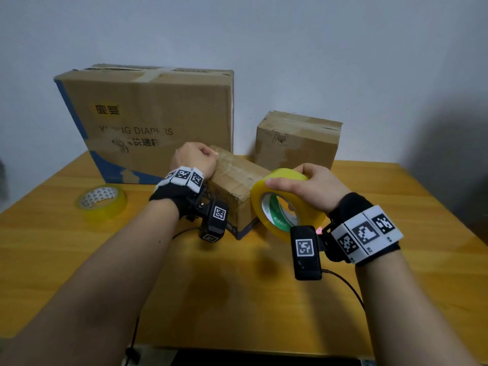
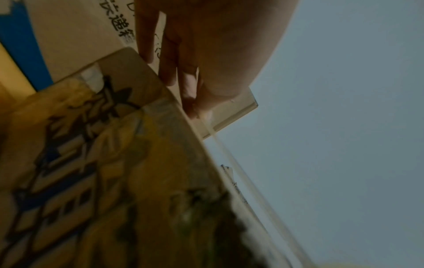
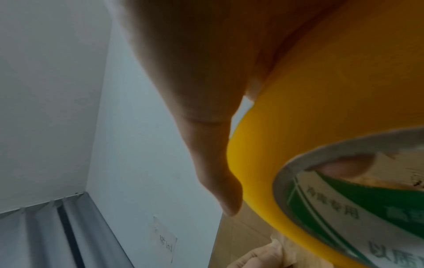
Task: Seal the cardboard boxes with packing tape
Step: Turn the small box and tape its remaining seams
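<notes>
A small cardboard box [image 1: 235, 186] lies in the middle of the wooden table. My left hand [image 1: 196, 159] sits at its far left end, fingers curled over the edge. In the left wrist view those fingers [image 2: 190, 87] pinch the end of a clear tape strip [image 2: 229, 159] against the box [image 2: 103, 163]; the strip runs along the top edge. My right hand [image 1: 311, 186] grips a yellow packing tape roll [image 1: 280, 204] just off the box's near right corner, thumb on the outer face. The right wrist view shows the roll [image 3: 321, 108] close up with its green-printed core.
A large diaper box [image 1: 148, 122] stands at the back left and a medium taped box [image 1: 295, 141] at the back right. A second tape roll [image 1: 101, 198] lies flat on the table [image 1: 237, 299] to the left. A grey wall is behind.
</notes>
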